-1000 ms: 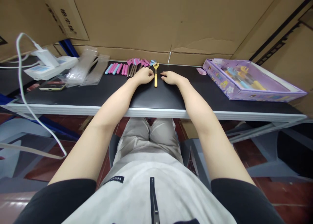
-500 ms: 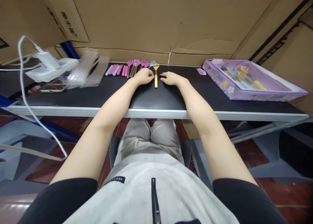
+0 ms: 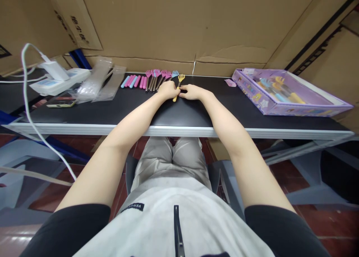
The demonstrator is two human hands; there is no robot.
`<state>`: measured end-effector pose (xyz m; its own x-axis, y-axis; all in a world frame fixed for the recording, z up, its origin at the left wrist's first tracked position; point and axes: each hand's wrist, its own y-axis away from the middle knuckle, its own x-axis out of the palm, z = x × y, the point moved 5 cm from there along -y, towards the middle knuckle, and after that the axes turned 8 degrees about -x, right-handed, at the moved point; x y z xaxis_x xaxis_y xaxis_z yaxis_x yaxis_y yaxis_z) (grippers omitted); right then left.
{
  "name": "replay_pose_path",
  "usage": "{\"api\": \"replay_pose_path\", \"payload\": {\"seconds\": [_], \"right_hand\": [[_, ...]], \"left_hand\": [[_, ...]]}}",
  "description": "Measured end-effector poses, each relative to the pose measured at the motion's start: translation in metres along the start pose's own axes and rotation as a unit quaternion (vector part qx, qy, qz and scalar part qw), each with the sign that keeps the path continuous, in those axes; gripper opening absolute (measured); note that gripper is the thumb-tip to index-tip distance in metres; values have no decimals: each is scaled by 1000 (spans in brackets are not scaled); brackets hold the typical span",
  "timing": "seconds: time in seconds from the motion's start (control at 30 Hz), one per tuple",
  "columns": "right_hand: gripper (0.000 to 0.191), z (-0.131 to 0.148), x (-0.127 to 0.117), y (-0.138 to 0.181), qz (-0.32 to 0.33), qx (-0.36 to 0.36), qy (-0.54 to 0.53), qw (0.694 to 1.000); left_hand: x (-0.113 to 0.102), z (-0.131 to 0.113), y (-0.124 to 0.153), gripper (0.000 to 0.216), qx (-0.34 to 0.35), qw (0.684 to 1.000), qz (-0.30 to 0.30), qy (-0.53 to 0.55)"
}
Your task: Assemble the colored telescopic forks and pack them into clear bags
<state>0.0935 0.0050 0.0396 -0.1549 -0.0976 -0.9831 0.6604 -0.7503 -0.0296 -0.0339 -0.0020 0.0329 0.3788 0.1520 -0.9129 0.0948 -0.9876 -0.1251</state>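
A small yellow back scratcher (image 3: 181,77) with a claw-shaped head lies slightly tilted, its handle end toward me. From its left side my left hand (image 3: 168,90) pinches it around the middle. My right hand (image 3: 192,92) closes on the same part from the other side, fingertips meeting those of the left. Just left of my hands lie several back scratcher pieces with pink claw heads (image 3: 157,73) and dark metal rods, and one blue claw head (image 3: 175,73). Pink and blue handles (image 3: 134,81) form a row further left.
On the right sits a purple display box (image 3: 301,109) with blue and yellow back scratchers in it. A pink slip (image 3: 230,82) lies by its corner. At left are clear plastic bags (image 3: 94,81), a phone (image 3: 61,101) and a white power strip (image 3: 60,81) with a cable. Cardboard (image 3: 168,25) walls the back.
Both hands have closed in on the yellow back scratcher and taken hold of it. It has turned from straight to tilted, its head to the right and its handle end to the left.
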Motion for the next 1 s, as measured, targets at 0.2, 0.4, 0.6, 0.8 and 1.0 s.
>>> {"api": "replay_pose_path", "payload": {"seconds": [0.2,0.4,0.6,0.8,1.0], "right_hand": [[47,5,-2,1,-5,-11,-12,1000],[53,7,-4,4,-14,-9,-27,999],[62,-1,-4,3,-43,12,-46,998],[76,-12,-1,-2,-74,22,-64,995],[79,-14,0,-4,-87,5,-71,994]], "left_hand": [[0,4,-4,35,-15,999,-23,23],[-4,10,-6,41,-20,999,-44,9],[-11,9,-2,31,-11,999,-43,20],[-15,6,0,28,-2,999,-44,31],[-16,3,6,33,29,999,-34,25]]}}
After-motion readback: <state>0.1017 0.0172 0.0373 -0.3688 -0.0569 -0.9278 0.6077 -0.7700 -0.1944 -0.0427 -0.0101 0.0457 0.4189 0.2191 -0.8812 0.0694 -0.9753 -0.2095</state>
